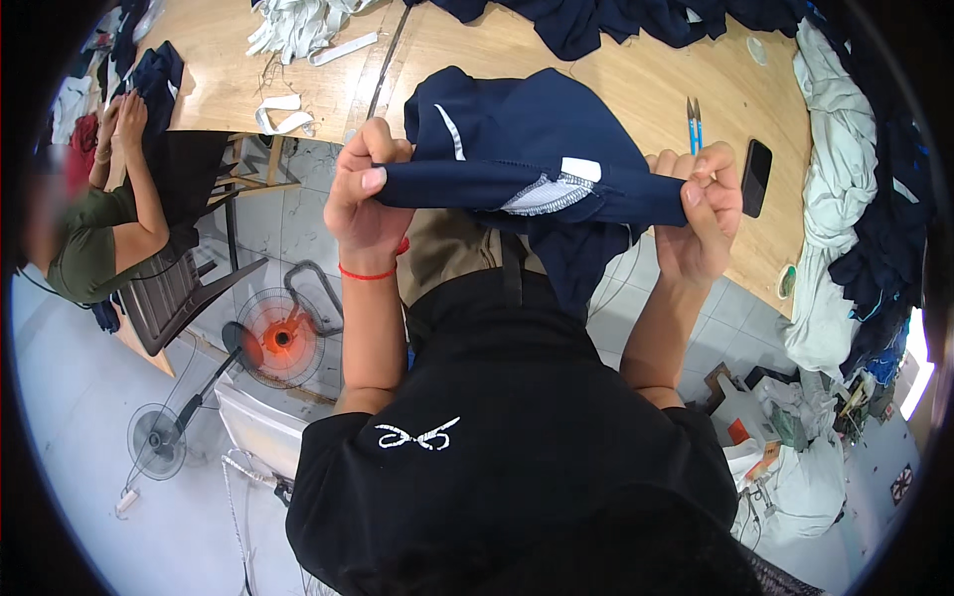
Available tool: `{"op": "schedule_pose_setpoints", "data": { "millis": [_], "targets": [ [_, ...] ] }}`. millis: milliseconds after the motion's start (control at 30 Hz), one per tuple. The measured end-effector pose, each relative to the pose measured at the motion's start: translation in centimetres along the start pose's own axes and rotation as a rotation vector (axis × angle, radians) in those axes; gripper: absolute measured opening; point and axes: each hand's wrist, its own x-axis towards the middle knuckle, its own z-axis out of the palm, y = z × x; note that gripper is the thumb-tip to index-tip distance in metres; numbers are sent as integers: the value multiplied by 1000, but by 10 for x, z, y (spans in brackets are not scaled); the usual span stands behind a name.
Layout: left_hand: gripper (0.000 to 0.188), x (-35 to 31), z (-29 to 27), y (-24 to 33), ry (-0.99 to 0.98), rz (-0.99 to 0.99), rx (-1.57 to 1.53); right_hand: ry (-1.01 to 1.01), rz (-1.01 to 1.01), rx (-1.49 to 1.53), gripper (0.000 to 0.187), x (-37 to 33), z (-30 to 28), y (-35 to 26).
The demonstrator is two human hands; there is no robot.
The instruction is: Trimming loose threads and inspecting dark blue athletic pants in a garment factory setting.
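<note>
Gripping the left end of a folded band of dark navy-blue cloth garment [537,109]: left hand [363,199], thumb on the near face, fingers curled behind. Gripping the right end of the same band: right hand [704,209], thumb likewise in front. The band stands raised and stretched level between both hands, above the near edge of a pale wood-grained table [646,72]; the rest of the garment spreads behind it over the tabletop and hangs below between the forearms.

On the band, right of its middle: one small white rectangular label [581,169], just beside a pale patch with overlocked stitching [547,196]. On the left wrist: one thin red cord bracelet [368,274].

On the table, right of the garment: one pair of blue-handled metal thread snips [695,127]; near the right hand, one black rectangular phone [757,179]. Left of the garment: one looped white fabric strip [283,115]. Far left: one heap of white cloth strips [298,28]. Far edge: piled navy fabric [581,25]. Right edge: bunched whitish cloth [833,179].

Outlying, left: one co-worker in an olive-green top [94,253], hands on dark cloth; one brown plastic chair [174,303]; one orange-centred standing fan [283,338].
</note>
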Motion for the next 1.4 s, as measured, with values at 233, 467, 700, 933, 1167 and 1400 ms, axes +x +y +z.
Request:
{"op": "schedule_pose_setpoints", "data": {
  "millis": [233, 467, 700, 933, 1167, 1400],
  "targets": [
    [33, -4, 4, 2, 7, 66, 71, -49, -47, 13, 16, 2, 4, 0],
    [45, 11, 21, -8, -315, 3, 1240, -30, 161, -311, 18, -11, 7, 8],
    [19, 28, 80, -16, -587, -56, 1126, -224, 149, -716, 22, -5, 47, -5],
    [19, 30, 91, -29, -876, -537, 685, -285, -59, -673, 22, -9, 32, -5],
    [56, 33, 27, -22, -97, -13, -241, 257, -136, -1074, 23, -6, -25, 13],
    [34, 31, 48, -35, 9, 66, 32, 592, -36, -1651, 44, 6, -138, 49]
  ]
}}
